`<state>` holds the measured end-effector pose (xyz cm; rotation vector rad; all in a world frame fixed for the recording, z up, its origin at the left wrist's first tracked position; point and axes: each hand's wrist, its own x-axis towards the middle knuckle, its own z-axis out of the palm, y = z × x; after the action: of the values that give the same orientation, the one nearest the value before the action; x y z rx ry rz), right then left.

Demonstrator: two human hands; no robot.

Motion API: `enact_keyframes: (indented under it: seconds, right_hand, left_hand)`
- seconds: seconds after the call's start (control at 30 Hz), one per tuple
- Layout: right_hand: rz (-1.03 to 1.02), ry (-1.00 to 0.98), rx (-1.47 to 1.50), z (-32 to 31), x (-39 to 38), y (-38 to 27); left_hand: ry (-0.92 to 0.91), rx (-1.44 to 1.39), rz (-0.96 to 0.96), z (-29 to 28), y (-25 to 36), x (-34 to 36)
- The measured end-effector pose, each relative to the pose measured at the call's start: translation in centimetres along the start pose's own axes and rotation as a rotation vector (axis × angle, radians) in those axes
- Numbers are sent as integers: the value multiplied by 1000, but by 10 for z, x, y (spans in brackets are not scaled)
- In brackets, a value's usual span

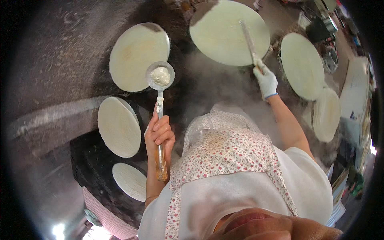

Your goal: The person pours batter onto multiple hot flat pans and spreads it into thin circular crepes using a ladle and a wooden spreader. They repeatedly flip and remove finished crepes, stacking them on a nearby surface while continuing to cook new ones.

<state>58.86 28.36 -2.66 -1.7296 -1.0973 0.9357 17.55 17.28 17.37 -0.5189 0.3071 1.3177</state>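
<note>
My bare left hand (161,134) is closed around the handle of a ladle (150,81), whose round bowl carries a lump of pale batter (161,76). The bowl hangs by the lower right edge of a thin round pancake (138,60). In a white glove, my right hand (266,81) grips a long, flat spatula (248,40). Its blade lies over a large pale pancake (220,34) at the far middle; whether it touches the surface I cannot tell. A darker, uncovered patch shows at that pancake's upper left.
More round pancakes lie at the left (120,128), lower left (130,182) and right (302,66), with a stack of sheets (327,114) below the right one. Steam rises in the middle. Metal containers (330,25) stand far right, near a pale board-like surface (355,88).
</note>
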Motion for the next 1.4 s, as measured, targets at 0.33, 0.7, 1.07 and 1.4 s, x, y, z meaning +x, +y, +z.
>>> enact_keyframes:
  seconds: [0.33, 0.7, 1.07, 1.4]
  right_hand:
    - [51, -121, 41, -25, 118, 10]
    - [-226, -361, -164, 21, 73, -12]
    - [-74, -830, -69, 115, -88, -152]
    - [118, -940, -90, 197, -1, -148]
  left_hand:
    - [-162, -401, 184, -40, -87, -44]
    - [-282, -415, 385, -89, -98, -130]
    - [-316, -305, 500, -142, 2, -174]
    - [-421, -283, 433, -92, 55, -55]
